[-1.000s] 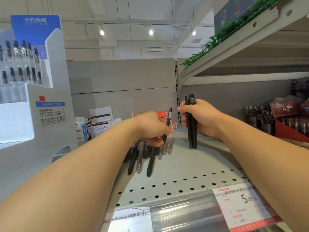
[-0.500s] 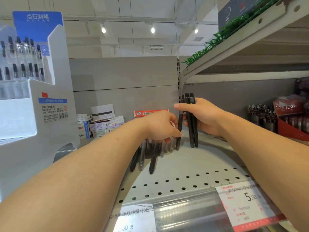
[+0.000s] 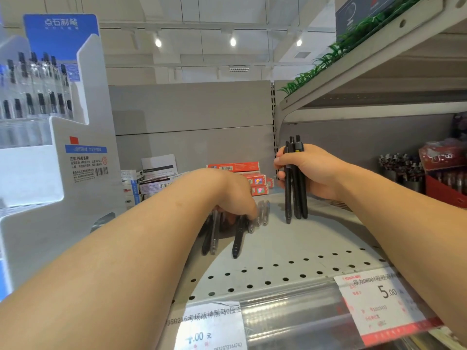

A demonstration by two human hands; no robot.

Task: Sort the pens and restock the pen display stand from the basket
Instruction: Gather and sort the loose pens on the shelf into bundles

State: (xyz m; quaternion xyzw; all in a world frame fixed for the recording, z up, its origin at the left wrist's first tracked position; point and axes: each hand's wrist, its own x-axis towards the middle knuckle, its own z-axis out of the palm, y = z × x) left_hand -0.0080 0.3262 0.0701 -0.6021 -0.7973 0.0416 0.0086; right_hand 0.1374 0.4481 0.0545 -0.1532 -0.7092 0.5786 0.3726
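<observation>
**Pens on shelf, two hands at work**

Item 1: bundle of black pens [image 3: 295, 180], three or so, held upright, tips resting on the shelf [image 3: 316, 251]. The right hand [image 3: 312, 173] is clenched around the upper half of the bundle; the pen tops stick out above the fist.

Item 2: loose pens [image 3: 236, 236] lying flat on the shelf, at 9 o'clock from the bundle and near it. Several are black, a few clear-bodied [image 3: 261, 214]. They lie roughly parallel, tips toward the camera.

Item 3: left hand [image 3: 233, 195], palm down over the loose pens, fingers curled onto them. Whether it actually grips one I cannot tell; the fingertips are hidden behind the knuckles.

Item 4: shelf, grey metal, with rows of holes along the front edge. Two price tags sit in the clear front strip, one at 6 o'clock [image 3: 212, 327] and one at 5 o'clock [image 3: 376, 299] reading 5.00.

Item 5: red boxes [image 3: 240, 173] and white boxes [image 3: 151, 183] stacked at the back of the shelf, at 12 o'clock from the left hand.

Item 6: pen display stand [image 3: 58, 137], white with a blue header, at 9 o'clock, well apart from the hands; rows of pens stand in its clear tiers.

Item 7: cups of pens [image 3: 399, 168] and a red bin [image 3: 444, 188] at 3 o'clock.
</observation>
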